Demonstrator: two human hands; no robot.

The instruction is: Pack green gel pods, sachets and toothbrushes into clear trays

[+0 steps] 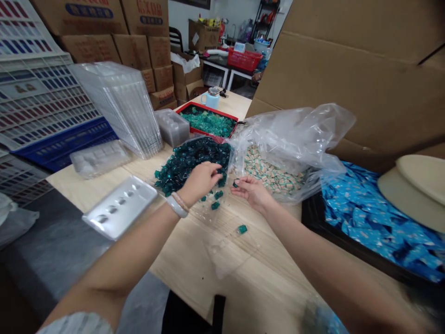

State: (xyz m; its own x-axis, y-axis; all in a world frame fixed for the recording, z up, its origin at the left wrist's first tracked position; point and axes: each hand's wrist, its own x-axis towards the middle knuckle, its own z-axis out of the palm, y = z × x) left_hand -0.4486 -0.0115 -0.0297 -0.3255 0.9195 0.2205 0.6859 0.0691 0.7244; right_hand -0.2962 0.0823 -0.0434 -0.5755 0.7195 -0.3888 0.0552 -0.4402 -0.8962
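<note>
Right hand (252, 191) is pinching a small dark teal piece (236, 183) between thumb and fingers, just beside the pile's right edge. Left hand (205, 177) is hanging over the near right part of the dark teal pile (187, 160), fingers loosely bent, thumb apart from them; looking released, no piece showing in it. Whether its fingertips are touching the pile, can't tell.

Held piece is sitting at the right hand's fingertips, on the side facing the left hand; the left hand is lying just to its left, with a narrow gap between. Right hand is obviously nearer, being in contact. Long axis of the held piece: can't tell, fingers are covering part of it.

Few loose teal pieces (215, 205) are lying on clear plastic between and below the hands. One lone teal piece (242, 229) is lying on the wooden table (194, 250), toward the wearer from both hands, nearer the right; its long axis is running roughly crosswise, right end tipping slightly away.

Small beige-and-green packets (267, 171) are sitting in a clear plastic bag (295, 134) beyond and right of the right hand. White tray (120, 206) with a row of hollows is lying left of the left hand, slanting.
</note>
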